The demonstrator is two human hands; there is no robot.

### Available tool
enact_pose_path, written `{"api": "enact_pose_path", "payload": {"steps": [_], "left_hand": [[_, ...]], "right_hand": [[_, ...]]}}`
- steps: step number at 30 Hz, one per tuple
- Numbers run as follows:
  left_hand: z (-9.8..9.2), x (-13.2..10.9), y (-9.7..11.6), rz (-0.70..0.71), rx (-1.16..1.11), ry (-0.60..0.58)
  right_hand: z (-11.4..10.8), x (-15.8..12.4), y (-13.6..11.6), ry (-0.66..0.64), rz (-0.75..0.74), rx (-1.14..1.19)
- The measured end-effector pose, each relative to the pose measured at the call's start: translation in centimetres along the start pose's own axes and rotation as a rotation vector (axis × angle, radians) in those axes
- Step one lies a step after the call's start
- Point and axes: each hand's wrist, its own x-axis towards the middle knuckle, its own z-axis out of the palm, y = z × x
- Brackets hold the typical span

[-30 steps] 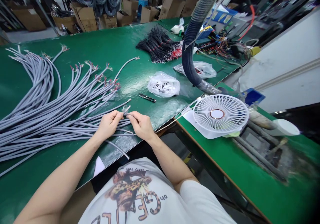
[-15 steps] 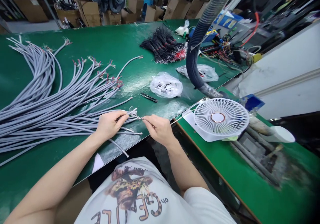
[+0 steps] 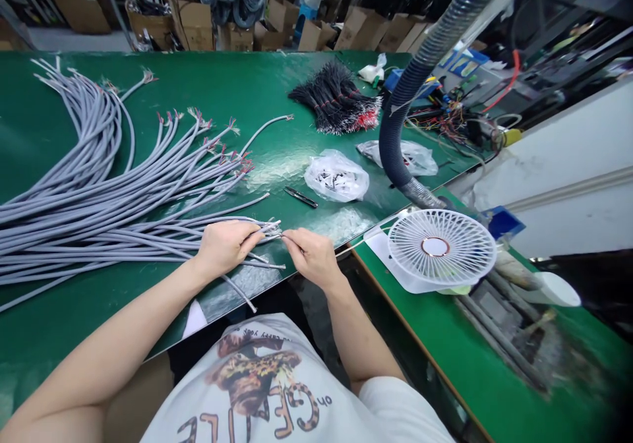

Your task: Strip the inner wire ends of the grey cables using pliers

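Observation:
My left hand point(image 3: 225, 245) is closed around the end of a grey cable point(image 3: 148, 232) near the front edge of the green table point(image 3: 232, 87). My right hand point(image 3: 309, 253) pinches the thin stripped wires point(image 3: 273, 231) that stick out of that cable end, just right of my left fingers. A large fan of grey cables point(image 3: 89, 186) with stripped coloured tips lies on the table to the left and behind my hands.
Black tweezers point(image 3: 301, 197) and a clear bag of small parts point(image 3: 337, 177) lie beyond my hands. Further back are a bundle of black wires point(image 3: 336, 100) and a ribbed hose point(image 3: 410, 93). A white fan point(image 3: 440, 250) lies on the right bench. Cardboard boxes line the back.
My right hand pulled away to the right from the cable end, then came back close to my left hand. The view has shifted slightly, so the table sits lower in the picture.

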Motion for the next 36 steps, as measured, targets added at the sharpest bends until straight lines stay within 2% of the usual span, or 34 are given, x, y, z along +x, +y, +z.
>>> {"api": "enact_pose_path", "payload": {"steps": [23,27,36], "left_hand": [[0.2,-0.2,-0.3,-0.012,-0.056,-0.017],[0.3,-0.2,-0.3,0.026,-0.046,-0.009],[0.4,-0.2,-0.6,0.109,-0.024,-0.027]], "right_hand": [[-0.2,0.7,0.8,-0.072,-0.057,0.083],[0.0,1.1,1.7,-0.072,-0.102,0.181],[0.7,2.3,4.4,-0.171,-0.242,0.418]]}}
